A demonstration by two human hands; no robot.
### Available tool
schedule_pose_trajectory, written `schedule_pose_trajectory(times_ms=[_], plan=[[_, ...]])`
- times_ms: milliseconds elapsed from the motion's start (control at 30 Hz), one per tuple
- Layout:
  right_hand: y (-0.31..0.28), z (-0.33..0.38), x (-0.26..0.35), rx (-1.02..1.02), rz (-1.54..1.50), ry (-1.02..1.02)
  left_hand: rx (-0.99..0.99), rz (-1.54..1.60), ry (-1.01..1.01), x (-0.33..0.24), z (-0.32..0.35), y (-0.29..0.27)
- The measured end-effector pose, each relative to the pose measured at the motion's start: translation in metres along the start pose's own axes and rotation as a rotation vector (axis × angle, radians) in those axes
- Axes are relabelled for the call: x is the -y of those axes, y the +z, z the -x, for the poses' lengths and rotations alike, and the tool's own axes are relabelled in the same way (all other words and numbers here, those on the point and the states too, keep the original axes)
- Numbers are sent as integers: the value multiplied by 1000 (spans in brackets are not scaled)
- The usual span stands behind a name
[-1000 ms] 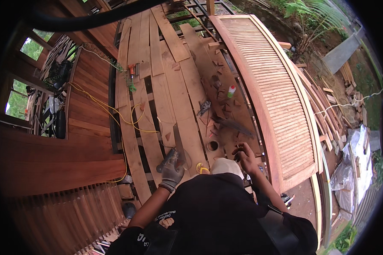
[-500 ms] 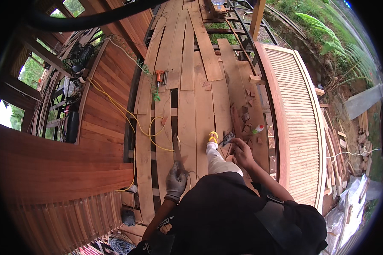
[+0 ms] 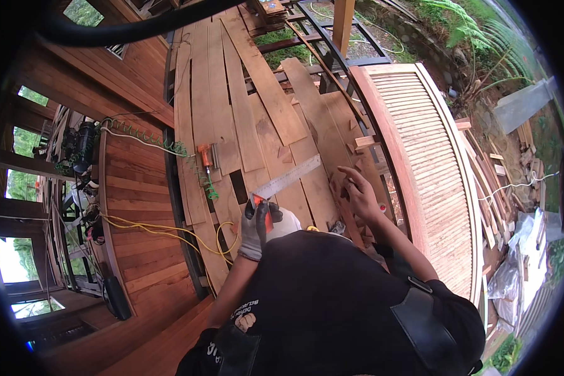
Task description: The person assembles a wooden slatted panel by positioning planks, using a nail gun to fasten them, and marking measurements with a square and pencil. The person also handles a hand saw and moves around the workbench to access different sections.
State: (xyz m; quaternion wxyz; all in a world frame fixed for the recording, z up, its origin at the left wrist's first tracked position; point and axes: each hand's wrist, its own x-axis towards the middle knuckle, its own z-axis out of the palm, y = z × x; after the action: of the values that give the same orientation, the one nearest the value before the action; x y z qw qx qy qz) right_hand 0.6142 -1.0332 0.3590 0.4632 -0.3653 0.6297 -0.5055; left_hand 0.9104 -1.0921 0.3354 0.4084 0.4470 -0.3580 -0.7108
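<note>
My left hand point(image 3: 257, 225), in a grey and black work glove, is closed around the orange handle of a try square point(image 3: 288, 177). The square's flat metal blade reaches forward and to the right over the deck boards. My right hand point(image 3: 359, 193) is bare and holds nothing I can see; its fingers are apart, near the tip of the blade. Below it, close to my body, a small dark object point(image 3: 337, 227) lies on the boards, too unclear to name.
Loose wooden planks point(image 3: 263, 119) cover the deck, with gaps between some. An orange air nailer point(image 3: 205, 156) with a green coiled hose point(image 3: 210, 188) lies ahead left. A yellow cord point(image 3: 163, 230) trails at left. A louvred wooden panel point(image 3: 420, 138) stands at right; wood offcuts point(image 3: 284, 152) are scattered about.
My view has turned and moved forward. The left hand has come up, showing the square's blade broadside. The right hand has moved away from the small dark object, its fingers now apart.
</note>
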Motion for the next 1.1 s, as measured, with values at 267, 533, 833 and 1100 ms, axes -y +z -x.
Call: schedule_pose_trajectory(times_ms=[267, 533, 833, 1100], plan=[[23, -138, -6, -145, -168, 229, 168, 294, -401, -70, -222, 33], [18, -258, 24, -375, -185, 197, 375, 172, -589, -99, -402, 96], [-53, -402, -25, -661, -901, 517, 501, 8, -928, -46, -541, 204], [-157, -517, -77, -772, -936, 519, 660, -164, -1019, 5, -637, 278]])
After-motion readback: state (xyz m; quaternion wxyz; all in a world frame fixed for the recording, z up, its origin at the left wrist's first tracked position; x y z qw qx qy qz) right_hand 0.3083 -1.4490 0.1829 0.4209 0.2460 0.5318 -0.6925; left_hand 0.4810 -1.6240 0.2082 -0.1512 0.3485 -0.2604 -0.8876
